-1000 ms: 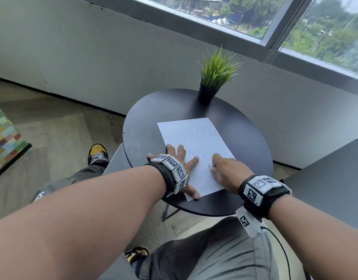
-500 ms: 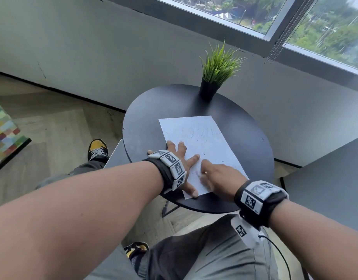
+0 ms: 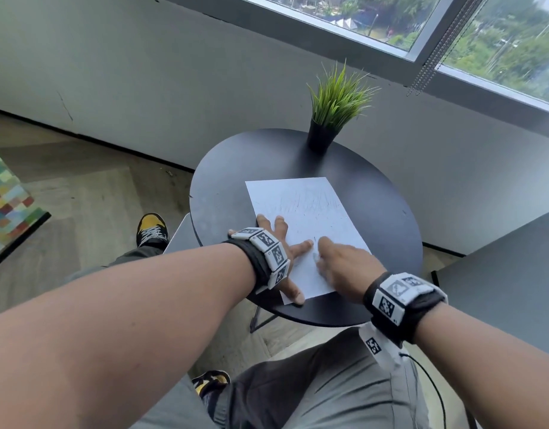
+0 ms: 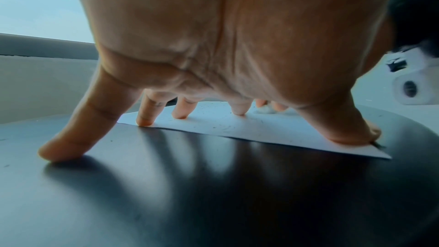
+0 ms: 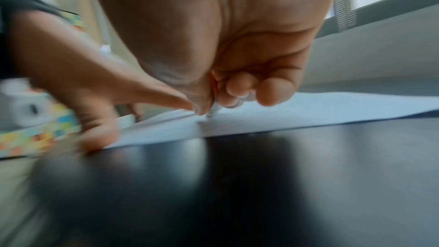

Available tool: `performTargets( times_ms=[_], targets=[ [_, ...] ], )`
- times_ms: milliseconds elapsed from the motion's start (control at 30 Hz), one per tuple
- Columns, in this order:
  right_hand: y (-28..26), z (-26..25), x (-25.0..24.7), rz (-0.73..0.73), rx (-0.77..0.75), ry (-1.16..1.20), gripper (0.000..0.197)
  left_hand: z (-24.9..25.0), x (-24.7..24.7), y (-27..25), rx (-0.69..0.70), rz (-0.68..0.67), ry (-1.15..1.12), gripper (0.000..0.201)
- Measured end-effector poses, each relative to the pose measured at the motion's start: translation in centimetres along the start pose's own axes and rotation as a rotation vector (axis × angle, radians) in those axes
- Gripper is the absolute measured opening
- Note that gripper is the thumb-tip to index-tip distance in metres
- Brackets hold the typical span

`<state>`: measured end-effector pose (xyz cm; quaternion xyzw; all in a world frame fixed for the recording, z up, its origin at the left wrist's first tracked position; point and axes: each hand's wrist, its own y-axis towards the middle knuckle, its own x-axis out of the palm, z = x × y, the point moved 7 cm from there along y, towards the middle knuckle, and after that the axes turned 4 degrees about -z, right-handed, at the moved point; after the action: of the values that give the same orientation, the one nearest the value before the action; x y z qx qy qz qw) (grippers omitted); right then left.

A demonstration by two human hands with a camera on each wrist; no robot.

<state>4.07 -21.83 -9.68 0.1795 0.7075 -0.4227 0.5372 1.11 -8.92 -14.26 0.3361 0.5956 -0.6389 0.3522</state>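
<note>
Round black table (image 3: pixel 391 218) beside a grey wall (image 3: pixel 143 72) under a window (image 3: pixel 499 32); wood floor (image 3: pixel 96 196) with a chequered rug (image 3: pixel 7 196) at left. At the table's far edge stands a black pot (image 3: pixel 320 138) holding a green grass-like plant (image 3: pixel 338 94). A white paper (image 3: pixel 313 205) with faint marks lies flat mid-table. The left hand (image 3: pixel 282 232) is spread, fingers straight: thumb and three fingertips press the paper's near left part, and the little finger rests on bare table. The right hand (image 3: pixel 344 261) is curled, thumb and fingers pinching a small white tool (image 5: pixel 213 110), its tip touching the paper just beside the left forefinger. The kind of tool cannot be told.
</note>
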Motion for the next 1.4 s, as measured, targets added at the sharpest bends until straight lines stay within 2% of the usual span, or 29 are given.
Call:
performTargets(
  times_ms=[67,100,200,233,400,500,567,700,733,767,900,1100,1300,1400],
  targets=[
    [-1.3,-2.5,1.5,-0.068,-0.143,-0.018,0.014,-0.1,0.1,0.1,-0.002,-0.016,-0.018,0.133],
    [-1.4,-2.3,1.7,-0.087,-0.139,-0.011,0.012,-0.1,0.1,0.2,-0.004,-0.018,-0.014,0.135],
    [-0.3,1.3,0.1,-0.013,0.053,0.017,0.021,0.1,-0.1,0.4,-0.006,-0.009,0.007,0.139],
    [-0.2,1.8,-0.1,0.012,0.076,0.020,0.023,0.0,0.0,0.4,-0.010,-0.015,0.010,0.140],
    [-2.3,-2.7,1.9,-0.076,-0.153,-0.008,0.014,0.1,-0.3,0.3,-0.003,-0.036,0.012,0.136],
    [-1.1,0.4,0.5,-0.038,0.015,0.035,0.019,0.0,-0.2,0.4,0.002,-0.019,0.003,0.138],
    [-0.9,1.4,-0.1,0.008,0.045,0.024,0.021,-0.1,0.0,0.4,-0.003,-0.014,-0.001,0.139],
    [-3.1,-2.9,2.0,-0.075,-0.182,-0.014,0.016,0.0,0.0,0.4,-0.013,-0.040,-0.010,0.138],
    [-3.4,-3.0,2.3,-0.095,-0.195,-0.007,0.016,0.0,-0.1,0.5,-0.014,-0.035,-0.012,0.139],
    [-3.1,-2.3,2.1,-0.092,-0.166,0.006,0.017,0.0,-0.1,0.6,-0.016,-0.027,-0.003,0.140],
    [-1.0,3.4,0.6,-0.006,0.128,0.096,0.022,-0.1,0.2,0.7,-0.032,-0.024,0.013,0.143],
    [-0.7,3.8,1.0,-0.010,0.170,0.096,0.020,0.0,-0.1,0.3,-0.039,-0.022,-0.018,0.131],
    [-1.6,1.3,0.5,-0.014,0.067,0.007,0.018,-0.4,-0.3,-1.0,-0.011,-0.007,0.021,0.125],
    [-3.4,-2.8,1.6,-0.066,-0.132,-0.032,0.016,-0.7,0.0,-0.8,-0.019,-0.012,0.044,0.127]
  ],
)
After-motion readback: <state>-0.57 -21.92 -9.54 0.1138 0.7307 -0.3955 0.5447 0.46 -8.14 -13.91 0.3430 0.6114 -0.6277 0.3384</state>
